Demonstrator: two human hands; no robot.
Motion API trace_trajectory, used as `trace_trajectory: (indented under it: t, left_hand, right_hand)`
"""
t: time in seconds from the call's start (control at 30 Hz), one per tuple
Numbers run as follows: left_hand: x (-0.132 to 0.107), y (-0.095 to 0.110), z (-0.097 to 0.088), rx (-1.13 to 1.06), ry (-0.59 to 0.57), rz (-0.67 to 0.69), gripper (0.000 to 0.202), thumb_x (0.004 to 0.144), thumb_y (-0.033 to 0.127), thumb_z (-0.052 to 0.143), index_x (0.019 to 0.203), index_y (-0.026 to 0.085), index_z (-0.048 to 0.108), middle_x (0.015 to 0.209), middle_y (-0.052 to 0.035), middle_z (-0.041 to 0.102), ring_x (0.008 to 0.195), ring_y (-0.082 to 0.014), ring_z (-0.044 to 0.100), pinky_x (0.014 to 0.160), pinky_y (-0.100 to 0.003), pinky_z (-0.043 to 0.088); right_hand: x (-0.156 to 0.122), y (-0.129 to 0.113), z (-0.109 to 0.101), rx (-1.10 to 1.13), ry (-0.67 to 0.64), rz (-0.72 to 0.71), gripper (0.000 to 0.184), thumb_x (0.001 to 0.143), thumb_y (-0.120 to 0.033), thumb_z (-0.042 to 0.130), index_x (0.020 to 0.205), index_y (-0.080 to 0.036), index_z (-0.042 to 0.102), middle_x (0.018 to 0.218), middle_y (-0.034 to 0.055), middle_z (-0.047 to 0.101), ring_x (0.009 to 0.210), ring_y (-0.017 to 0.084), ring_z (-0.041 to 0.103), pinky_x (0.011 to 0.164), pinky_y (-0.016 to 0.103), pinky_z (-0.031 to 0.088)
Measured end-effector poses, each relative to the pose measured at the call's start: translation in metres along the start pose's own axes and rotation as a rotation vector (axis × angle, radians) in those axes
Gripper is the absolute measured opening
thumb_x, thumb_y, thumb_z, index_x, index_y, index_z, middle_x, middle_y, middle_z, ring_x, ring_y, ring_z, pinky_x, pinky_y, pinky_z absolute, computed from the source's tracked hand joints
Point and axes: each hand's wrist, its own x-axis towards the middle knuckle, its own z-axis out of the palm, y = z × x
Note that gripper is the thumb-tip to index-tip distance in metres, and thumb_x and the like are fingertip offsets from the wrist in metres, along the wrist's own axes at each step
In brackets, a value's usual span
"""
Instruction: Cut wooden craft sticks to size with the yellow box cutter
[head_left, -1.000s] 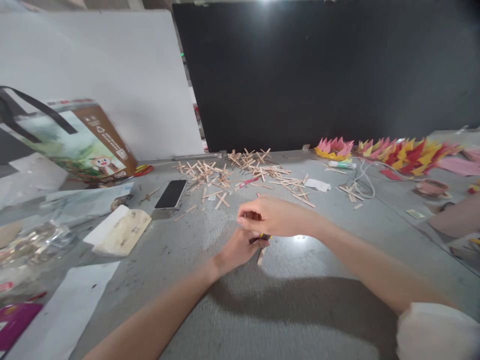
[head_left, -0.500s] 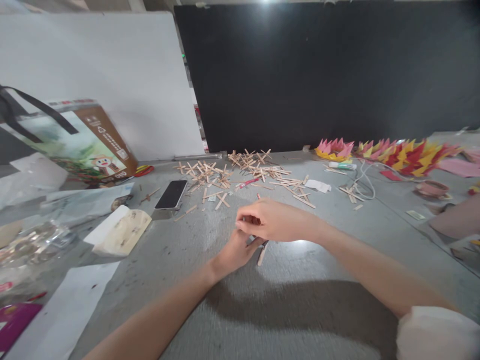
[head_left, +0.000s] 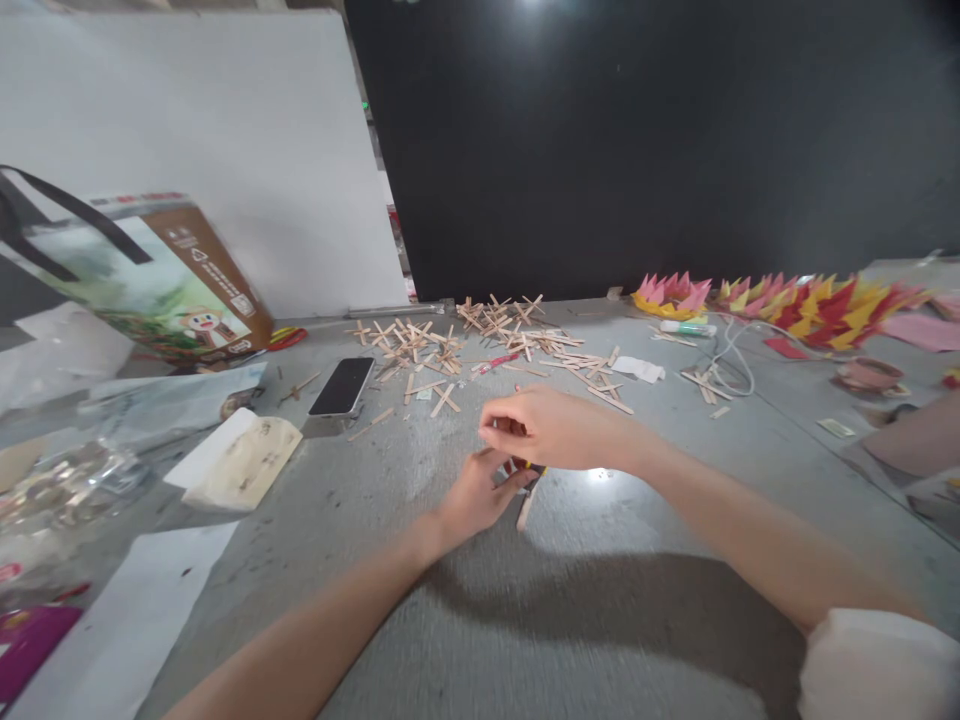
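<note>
Near the middle of the grey table, my left hand (head_left: pixel 478 497) is closed, thumb and fingers pinched on a flat wooden craft stick (head_left: pixel 524 512) whose lower end points toward me. Just above it, my right hand (head_left: pixel 536 425) is bent over with its fingertips drawn together; what they grip, if anything, is hidden. Between the two hands shows a small yellow, red and dark piece (head_left: pixel 534 467), too covered to name. Beyond them lies a spread of wooden sticks (head_left: pixel 420 350), several joined into crosses.
A phone (head_left: pixel 342 387), a folded paper packet (head_left: pixel 244 462) and a printed carrier bag (head_left: pixel 172 280) are on the left. Pink, yellow and red folded paper pieces (head_left: pixel 817 310) stand at the back right beside a white cable (head_left: pixel 739 365). A person's arm (head_left: pixel 915 440) is at the right edge.
My right hand has risen slightly and shifted a little right, so the yellow and red piece between the hands now shows. My left hand stays almost in place.
</note>
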Motion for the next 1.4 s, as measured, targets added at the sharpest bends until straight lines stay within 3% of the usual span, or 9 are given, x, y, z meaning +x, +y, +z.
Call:
trace_trajectory:
  t: [0.3, 0.53, 0.7, 0.83, 0.97, 1.17, 1.23, 1.3, 1.4]
  left_hand:
    - [0.0, -0.002, 0.001, -0.025, -0.014, -0.001, 0.018, 0.096, 0.029, 0.064, 0.108, 0.017, 0.071, 0.099, -0.0079, 0.078, 0.092, -0.022, 0.073, 0.083, -0.033, 0.059]
    - [0.0, -0.004, 0.002, -0.068, 0.013, 0.028, 0.015, 0.096, 0.029, 0.064, 0.104, 0.019, 0.07, 0.103, -0.0076, 0.078, 0.102, -0.0235, 0.072, 0.095, -0.038, 0.057]
    - [0.002, 0.0, 0.001, -0.073, 0.015, 0.019, 0.018, 0.093, 0.029, 0.065, 0.108, 0.02, 0.07, 0.114, -0.0092, 0.077, 0.114, -0.0259, 0.069, 0.099, -0.039, 0.056]
    - [0.003, 0.001, 0.0, -0.056, 0.016, 0.043, 0.014, 0.092, 0.026, 0.064, 0.103, 0.02, 0.071, 0.11, -0.0096, 0.078, 0.109, -0.0255, 0.071, 0.095, -0.038, 0.057]
    - [0.002, -0.003, 0.0, -0.004, 0.028, 0.07, 0.011, 0.092, 0.027, 0.063, 0.087, 0.019, 0.069, 0.101, -0.0099, 0.078, 0.102, -0.0253, 0.071, 0.09, -0.038, 0.057]
    - [0.002, -0.007, 0.001, -0.009, -0.013, 0.031, 0.018, 0.093, 0.025, 0.058, 0.078, 0.018, 0.063, 0.078, -0.0052, 0.074, 0.075, -0.0191, 0.069, 0.071, -0.03, 0.056]
    - [0.002, -0.006, 0.001, 0.006, -0.008, 0.036, 0.015, 0.091, 0.023, 0.059, 0.078, 0.018, 0.063, 0.084, -0.0071, 0.075, 0.083, -0.0208, 0.071, 0.075, -0.031, 0.057]
    - [0.003, -0.005, 0.0, 0.02, -0.036, 0.064, 0.014, 0.091, 0.02, 0.059, 0.078, 0.018, 0.065, 0.093, -0.009, 0.076, 0.093, -0.0223, 0.071, 0.082, -0.032, 0.058]
    - [0.003, -0.004, 0.0, -0.017, -0.102, 0.119, 0.022, 0.092, 0.015, 0.053, 0.077, 0.018, 0.068, 0.09, -0.0072, 0.076, 0.09, -0.0201, 0.072, 0.083, -0.031, 0.059]
  right_hand:
    - [-0.002, -0.002, 0.002, -0.028, 0.013, -0.022, 0.027, 0.103, -0.038, 0.05, 0.086, -0.022, 0.064, 0.068, -0.0019, 0.066, 0.068, 0.014, 0.056, 0.064, 0.027, 0.034]
    - [0.001, -0.006, 0.006, 0.081, -0.005, 0.046, 0.029, 0.101, -0.039, 0.051, 0.083, -0.021, 0.065, 0.065, -0.0018, 0.066, 0.056, 0.011, 0.054, 0.056, 0.027, 0.033]
    - [-0.002, -0.009, 0.007, 0.04, 0.007, 0.085, 0.033, 0.099, -0.039, 0.054, 0.074, -0.02, 0.064, 0.055, -0.0019, 0.061, 0.053, 0.012, 0.052, 0.056, 0.028, 0.033]
    - [-0.003, -0.01, 0.01, 0.107, 0.056, 0.033, 0.035, 0.101, -0.033, 0.051, 0.069, -0.019, 0.057, 0.058, -0.0028, 0.058, 0.053, 0.009, 0.047, 0.057, 0.028, 0.032]
    - [-0.002, -0.01, 0.015, 0.202, 0.022, 0.032, 0.033, 0.103, -0.034, 0.051, 0.074, -0.019, 0.058, 0.064, -0.0021, 0.064, 0.056, 0.009, 0.053, 0.06, 0.027, 0.034]
    - [0.0, -0.009, 0.021, 0.047, 0.172, 0.143, 0.038, 0.105, -0.031, 0.051, 0.069, -0.019, 0.055, 0.061, -0.0031, 0.064, 0.052, 0.009, 0.052, 0.074, 0.031, 0.04]
    - [0.0, -0.008, 0.017, 0.03, 0.105, 0.073, 0.035, 0.102, -0.029, 0.056, 0.069, -0.019, 0.056, 0.061, -0.003, 0.065, 0.053, 0.01, 0.054, 0.072, 0.03, 0.04]
    - [0.0, -0.006, 0.01, 0.072, -0.063, -0.081, 0.033, 0.1, -0.029, 0.06, 0.068, -0.019, 0.059, 0.061, -0.0027, 0.067, 0.057, 0.01, 0.059, 0.066, 0.027, 0.04]
    - [-0.001, 0.0, -0.001, 0.166, -0.201, -0.171, 0.036, 0.101, -0.033, 0.059, 0.067, -0.019, 0.058, 0.058, -0.0033, 0.067, 0.056, 0.01, 0.061, 0.062, 0.024, 0.041]
